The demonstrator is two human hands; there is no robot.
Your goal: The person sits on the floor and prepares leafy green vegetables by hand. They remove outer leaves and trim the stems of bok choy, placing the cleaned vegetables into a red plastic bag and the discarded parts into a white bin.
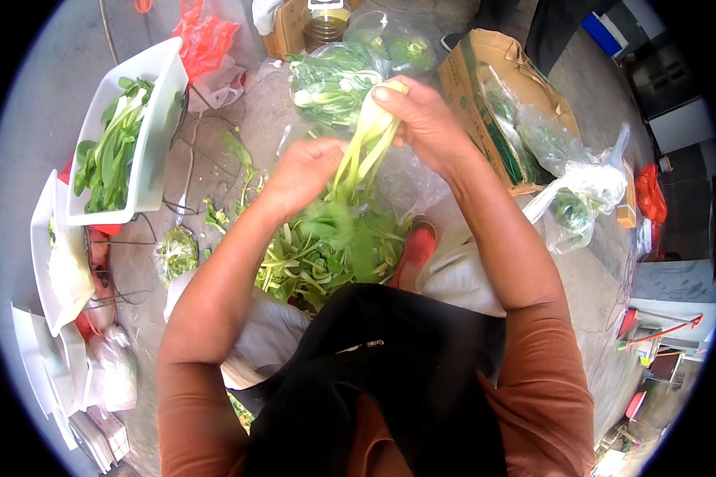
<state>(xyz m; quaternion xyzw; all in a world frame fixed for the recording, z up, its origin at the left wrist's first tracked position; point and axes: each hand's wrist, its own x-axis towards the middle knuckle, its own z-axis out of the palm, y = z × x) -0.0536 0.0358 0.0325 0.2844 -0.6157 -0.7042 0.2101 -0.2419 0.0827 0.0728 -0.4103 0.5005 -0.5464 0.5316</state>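
Observation:
A head of leafy greens with pale green stalks [367,128] hangs leaves down in front of me. My right hand [420,116] grips it by the root end, thumb on top. My left hand [313,170] is at the stalks' left side, fingers curled; whether it pinches a stalk is hidden. Beneath both hands a heap of loose leaves and stalks [310,256] lies on the floor between my feet. Just beyond the held greens sits a clear plastic bag of greens [334,80].
White plastic tub [155,173] of greens stands at left on a wire rack, other white tubs [42,244] nearer me. An open cardboard box [471,113] with bagged greens is at right; a person's dark-trousered leg [552,30] is behind it. A small bag of greens [177,253] lies left.

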